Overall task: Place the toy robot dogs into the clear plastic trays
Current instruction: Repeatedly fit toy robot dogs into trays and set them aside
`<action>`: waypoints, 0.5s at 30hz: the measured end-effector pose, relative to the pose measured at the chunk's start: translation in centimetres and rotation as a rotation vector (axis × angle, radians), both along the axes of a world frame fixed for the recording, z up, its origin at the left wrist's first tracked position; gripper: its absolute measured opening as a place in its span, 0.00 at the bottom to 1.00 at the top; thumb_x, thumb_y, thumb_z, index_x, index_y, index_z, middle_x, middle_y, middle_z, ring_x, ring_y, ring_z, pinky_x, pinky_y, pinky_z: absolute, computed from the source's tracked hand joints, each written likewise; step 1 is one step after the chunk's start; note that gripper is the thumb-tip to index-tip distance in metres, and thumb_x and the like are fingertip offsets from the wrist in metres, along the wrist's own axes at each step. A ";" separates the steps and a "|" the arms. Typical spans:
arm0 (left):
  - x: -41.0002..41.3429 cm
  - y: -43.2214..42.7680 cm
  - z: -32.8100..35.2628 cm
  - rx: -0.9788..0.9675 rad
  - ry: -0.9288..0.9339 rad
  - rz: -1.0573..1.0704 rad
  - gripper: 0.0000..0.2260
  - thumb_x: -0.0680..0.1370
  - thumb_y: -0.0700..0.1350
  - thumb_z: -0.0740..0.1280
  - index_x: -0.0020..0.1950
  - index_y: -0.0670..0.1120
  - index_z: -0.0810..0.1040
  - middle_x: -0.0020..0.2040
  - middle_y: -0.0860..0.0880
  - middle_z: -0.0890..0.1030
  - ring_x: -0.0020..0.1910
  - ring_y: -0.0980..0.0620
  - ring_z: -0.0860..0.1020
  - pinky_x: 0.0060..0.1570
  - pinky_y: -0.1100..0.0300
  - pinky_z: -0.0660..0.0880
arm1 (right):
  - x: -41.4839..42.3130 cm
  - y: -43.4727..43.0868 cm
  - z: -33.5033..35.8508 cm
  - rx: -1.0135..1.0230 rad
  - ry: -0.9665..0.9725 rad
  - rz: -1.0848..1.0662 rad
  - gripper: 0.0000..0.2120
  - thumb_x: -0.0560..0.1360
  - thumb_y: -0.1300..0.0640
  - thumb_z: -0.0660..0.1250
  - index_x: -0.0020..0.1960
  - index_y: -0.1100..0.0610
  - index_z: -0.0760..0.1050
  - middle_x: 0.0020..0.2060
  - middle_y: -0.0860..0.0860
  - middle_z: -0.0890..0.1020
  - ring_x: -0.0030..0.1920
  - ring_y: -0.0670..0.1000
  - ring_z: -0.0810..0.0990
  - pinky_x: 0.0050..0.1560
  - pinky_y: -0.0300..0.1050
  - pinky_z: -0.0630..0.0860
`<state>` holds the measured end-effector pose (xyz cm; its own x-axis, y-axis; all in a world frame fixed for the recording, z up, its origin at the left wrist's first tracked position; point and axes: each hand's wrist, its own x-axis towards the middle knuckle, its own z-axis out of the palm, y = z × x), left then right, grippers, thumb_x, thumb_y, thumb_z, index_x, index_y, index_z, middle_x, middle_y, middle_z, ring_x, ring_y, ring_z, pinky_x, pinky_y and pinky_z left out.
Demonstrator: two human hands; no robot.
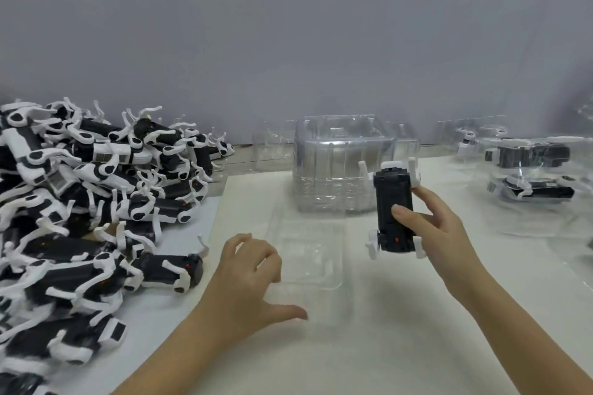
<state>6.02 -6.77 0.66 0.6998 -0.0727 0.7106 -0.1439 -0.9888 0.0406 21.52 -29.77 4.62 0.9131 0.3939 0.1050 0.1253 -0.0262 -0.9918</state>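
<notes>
Gripping a toy dog [394,202] by the sides of its hard black boxy body, the right hand [430,224] is holding it in the air just right of the empty tray [317,266], white bent legs free, likely for dropping it into the moulded hollow. The left hand [247,279], fingers loosely bent and holding nothing, is resting on the thin, glossy tray's left edge, seemingly pinning it to the desk [385,330].

This looks like a packing workshop. A heap of identical toy robot dogs [80,218] lies near stacked clear plastic trays [333,170].
</notes>
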 end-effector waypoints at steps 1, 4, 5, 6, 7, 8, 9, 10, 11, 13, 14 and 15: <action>-0.1 -1.5 -0.2 -0.009 -0.006 0.000 0.28 0.63 0.69 0.70 0.32 0.42 0.75 0.37 0.48 0.77 0.43 0.54 0.71 0.58 0.49 0.67 | -0.1 0.3 0.0 -0.008 -0.006 0.016 0.18 0.77 0.53 0.68 0.62 0.36 0.70 0.41 0.63 0.82 0.35 0.46 0.79 0.34 0.34 0.73; -0.7 -5.2 -0.2 -0.083 0.057 -0.102 0.29 0.67 0.69 0.69 0.49 0.44 0.79 0.49 0.48 0.80 0.54 0.56 0.75 0.66 0.49 0.65 | -0.1 0.9 0.1 -0.029 -0.034 0.040 0.16 0.76 0.52 0.68 0.58 0.35 0.70 0.43 0.70 0.78 0.31 0.48 0.75 0.29 0.31 0.70; -0.9 -5.5 0.2 -0.111 0.072 -0.169 0.29 0.68 0.67 0.69 0.57 0.47 0.77 0.56 0.49 0.79 0.61 0.56 0.74 0.69 0.48 0.63 | 0.0 1.0 0.1 -0.042 -0.040 0.041 0.17 0.76 0.51 0.69 0.60 0.37 0.69 0.42 0.69 0.78 0.31 0.47 0.75 0.29 0.32 0.71; -1.1 -5.2 1.0 -0.106 0.081 -0.231 0.29 0.69 0.64 0.70 0.63 0.49 0.74 0.62 0.50 0.76 0.66 0.55 0.72 0.72 0.48 0.62 | 0.0 0.9 0.2 -0.054 -0.050 0.041 0.18 0.76 0.50 0.69 0.63 0.39 0.69 0.40 0.67 0.79 0.30 0.47 0.75 0.30 0.33 0.71; -1.3 -4.3 1.8 -0.066 0.086 -0.268 0.30 0.68 0.62 0.72 0.65 0.50 0.72 0.65 0.50 0.74 0.70 0.54 0.70 0.73 0.46 0.61 | 0.1 0.8 0.3 -0.058 -0.059 0.041 0.19 0.75 0.50 0.69 0.64 0.40 0.69 0.36 0.63 0.79 0.29 0.46 0.74 0.31 0.34 0.71; -1.5 -3.1 2.6 -0.013 0.098 -0.276 0.32 0.66 0.62 0.73 0.66 0.51 0.71 0.67 0.50 0.73 0.72 0.52 0.69 0.73 0.44 0.60 | 0.3 0.5 0.3 -0.055 -0.071 0.041 0.19 0.75 0.50 0.69 0.64 0.40 0.69 0.32 0.58 0.79 0.28 0.44 0.74 0.30 0.33 0.70; -1.8 -1.6 3.3 0.022 0.138 -0.256 0.34 0.64 0.64 0.74 0.66 0.52 0.70 0.69 0.51 0.71 0.73 0.51 0.66 0.73 0.43 0.59 | 0.3 0.2 0.4 -0.050 -0.082 0.043 0.19 0.75 0.51 0.70 0.62 0.38 0.70 0.30 0.52 0.79 0.28 0.43 0.75 0.30 0.33 0.70; -2.2 -0.1 3.7 0.029 0.220 -0.214 0.38 0.62 0.67 0.74 0.67 0.54 0.69 0.72 0.52 0.69 0.75 0.52 0.63 0.73 0.43 0.59 | 0.4 -0.1 0.4 -0.043 -0.091 0.048 0.19 0.74 0.51 0.71 0.60 0.35 0.71 0.30 0.48 0.81 0.28 0.43 0.77 0.29 0.32 0.70; -2.7 1.2 3.9 0.001 0.325 -0.154 0.43 0.59 0.72 0.73 0.69 0.58 0.67 0.75 0.54 0.64 0.77 0.54 0.59 0.72 0.44 0.60 | 0.5 -0.4 0.4 -0.039 -0.097 0.054 0.20 0.74 0.52 0.71 0.59 0.33 0.71 0.33 0.48 0.83 0.30 0.43 0.79 0.29 0.32 0.71; -3.9 3.1 3.2 -0.167 0.500 -0.034 0.52 0.52 0.78 0.70 0.72 0.65 0.59 0.78 0.61 0.52 0.76 0.64 0.50 0.68 0.48 0.62 | 0.5 -0.8 0.4 -0.031 -0.101 0.064 0.23 0.73 0.54 0.72 0.59 0.30 0.72 0.38 0.49 0.85 0.33 0.46 0.82 0.29 0.33 0.72; -4.4 3.7 2.4 -0.270 0.543 -0.001 0.55 0.49 0.78 0.71 0.73 0.67 0.56 0.78 0.65 0.48 0.75 0.68 0.48 0.67 0.49 0.62 | 0.5 -1.0 0.5 -0.027 -0.104 0.078 0.24 0.74 0.54 0.72 0.61 0.30 0.72 0.40 0.48 0.85 0.33 0.46 0.82 0.29 0.33 0.72; -4.7 4.2 1.6 -0.375 0.565 0.009 0.57 0.48 0.76 0.74 0.74 0.69 0.54 0.77 0.67 0.46 0.74 0.70 0.48 0.68 0.49 0.63 | 0.6 -1.0 0.5 -0.031 -0.115 0.097 0.25 0.74 0.55 0.72 0.61 0.29 0.72 0.42 0.47 0.85 0.33 0.47 0.82 0.28 0.33 0.72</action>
<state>1.30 -2.59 2.23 0.9705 0.1154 0.2117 0.0086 -0.8941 0.4478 22.09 -30.78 5.15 0.8534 0.4842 0.1932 0.2415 -0.0389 -0.9696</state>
